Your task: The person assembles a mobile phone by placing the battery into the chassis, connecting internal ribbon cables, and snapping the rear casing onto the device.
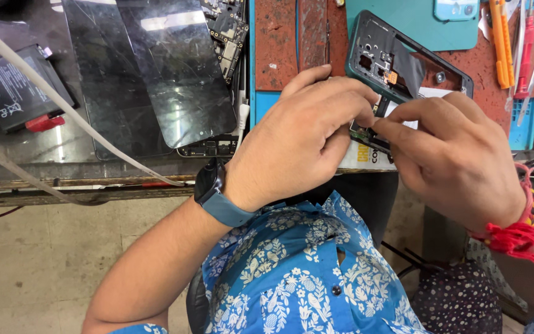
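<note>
Pinching teal phone frame (403, 59) | left hand (304, 133), right hand (458, 154) fingers | black battery (10, 86) far left

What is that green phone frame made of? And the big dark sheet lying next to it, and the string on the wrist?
The phone frame looks like teal plastic, smooth and slightly glossy at its rim. The dark sheet seems to be glass: it mirrors the lights and shows fine scratches. The wrist string is soft red and orange thread with frayed tassels.

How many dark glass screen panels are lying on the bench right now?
2. One dark panel lies at the left, partly under the other; the second panel lies on top, tilted, nearer the left hand. More could be hidden beneath them.
</note>
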